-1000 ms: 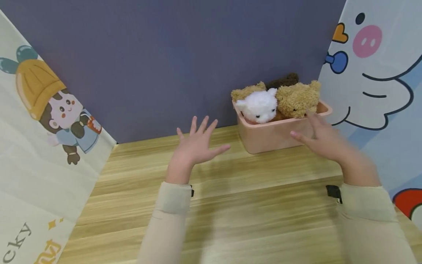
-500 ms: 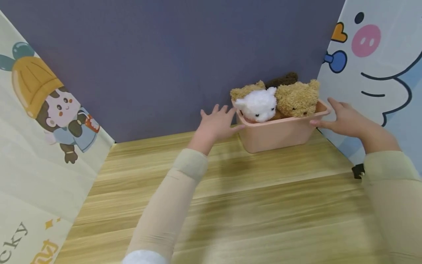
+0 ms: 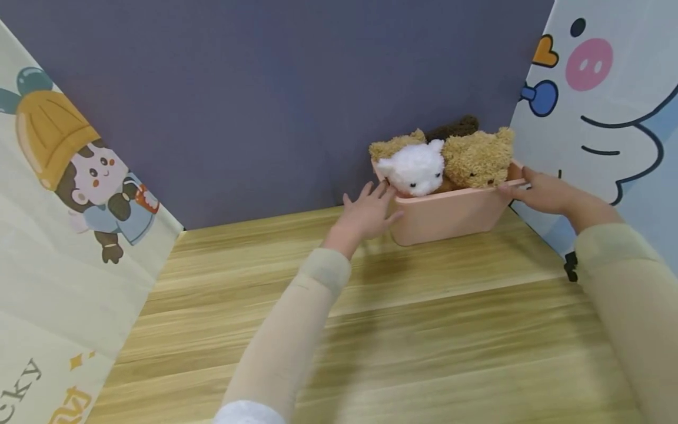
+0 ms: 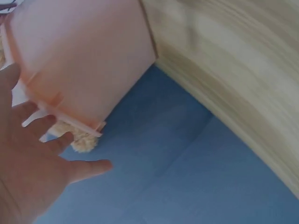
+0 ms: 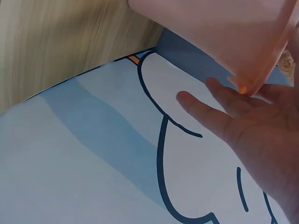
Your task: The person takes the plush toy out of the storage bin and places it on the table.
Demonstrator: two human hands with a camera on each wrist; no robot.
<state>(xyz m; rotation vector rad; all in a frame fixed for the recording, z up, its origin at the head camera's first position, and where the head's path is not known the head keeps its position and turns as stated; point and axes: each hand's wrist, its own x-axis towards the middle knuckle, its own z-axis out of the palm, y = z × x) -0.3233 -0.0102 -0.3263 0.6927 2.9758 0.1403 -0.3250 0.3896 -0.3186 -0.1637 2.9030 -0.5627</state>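
Observation:
A pink bin (image 3: 450,218) holds plush toys: a white one (image 3: 415,168), a tan bear (image 3: 479,158), another tan one (image 3: 397,146) and something dark brown and fuzzy (image 3: 459,127) behind. At the bin's left end is my left hand (image 3: 365,215), fingers spread and straight, with the fingertips close to the rim. The left wrist view shows this hand (image 4: 37,172) beside the bin wall. My right hand (image 3: 548,193) is at the right end, thumb along the rim. In the right wrist view its fingers (image 5: 205,109) extend straight, some beneath the rim; the thumb is hidden there.
The bin stands on a wood-grain surface (image 3: 296,282), close to a grey-blue back wall (image 3: 238,106). A printed panel with a cartoon figure (image 3: 79,153) borders the left. On the right, a panel with a pig-nosed cartoon (image 3: 588,65) stands near the bin's right end.
Both hands have moved to the bin's ends: the left hand rightward to the left end, the right hand outward from the front, then in to the right rim. The bin and toys stay put.

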